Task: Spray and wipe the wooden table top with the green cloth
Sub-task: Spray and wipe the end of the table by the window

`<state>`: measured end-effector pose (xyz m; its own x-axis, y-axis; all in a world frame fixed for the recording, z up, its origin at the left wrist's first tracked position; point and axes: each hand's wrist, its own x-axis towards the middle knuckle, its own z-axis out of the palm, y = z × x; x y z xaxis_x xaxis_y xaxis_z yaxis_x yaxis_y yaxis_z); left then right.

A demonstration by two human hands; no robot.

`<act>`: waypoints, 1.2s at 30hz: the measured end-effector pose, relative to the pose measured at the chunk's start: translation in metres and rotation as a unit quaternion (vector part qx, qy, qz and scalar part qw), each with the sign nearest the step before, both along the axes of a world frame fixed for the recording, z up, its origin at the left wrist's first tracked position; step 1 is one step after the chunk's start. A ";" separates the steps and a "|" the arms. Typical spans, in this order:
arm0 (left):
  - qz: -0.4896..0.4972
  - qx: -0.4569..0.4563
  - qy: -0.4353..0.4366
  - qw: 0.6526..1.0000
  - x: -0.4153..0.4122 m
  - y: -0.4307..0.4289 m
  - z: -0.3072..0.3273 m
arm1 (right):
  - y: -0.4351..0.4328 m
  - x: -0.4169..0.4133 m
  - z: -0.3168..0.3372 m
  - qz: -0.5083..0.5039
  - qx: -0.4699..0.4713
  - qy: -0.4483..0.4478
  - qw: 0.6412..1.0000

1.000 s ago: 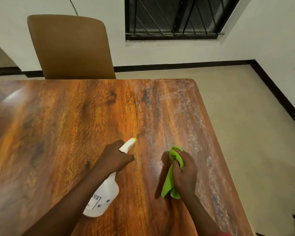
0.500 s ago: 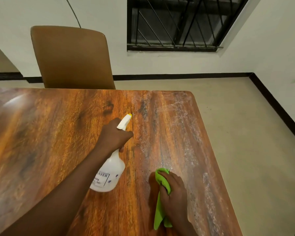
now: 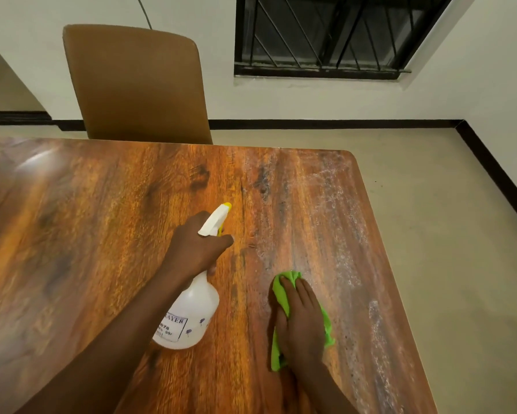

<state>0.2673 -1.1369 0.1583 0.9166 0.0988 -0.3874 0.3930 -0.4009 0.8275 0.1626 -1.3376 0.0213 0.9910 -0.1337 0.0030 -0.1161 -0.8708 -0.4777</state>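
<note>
Green cloth (image 3: 282, 289) crumpled under flat right hand (image 3: 303, 321) on streaked table (image 3: 101, 219); left hand (image 3: 196, 249) curled around spray bottle (image 3: 191, 315)

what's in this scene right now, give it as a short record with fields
left hand: grips the bottle at its neck
bottle: white, yellow nozzle tip, tilted, nozzle pointing away from the person
right hand: fingers straight, presses the cloth on the table
cloth: green, bunched under the hand
table: wood, with pale streaks down its right side
behind: chair at the far edge, barred window in the wall
</note>
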 end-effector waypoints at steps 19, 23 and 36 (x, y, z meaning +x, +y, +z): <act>0.021 -0.042 0.015 0.999 -0.013 0.029 -0.023 | 0.056 0.045 0.005 0.087 0.056 0.009 0.995; 0.025 -0.055 0.007 0.998 -0.007 0.032 -0.022 | 0.046 0.021 0.004 0.084 0.041 -0.012 0.996; 0.022 -0.065 0.019 0.997 -0.006 0.036 -0.036 | 0.089 0.057 -0.001 0.098 0.054 -0.018 0.994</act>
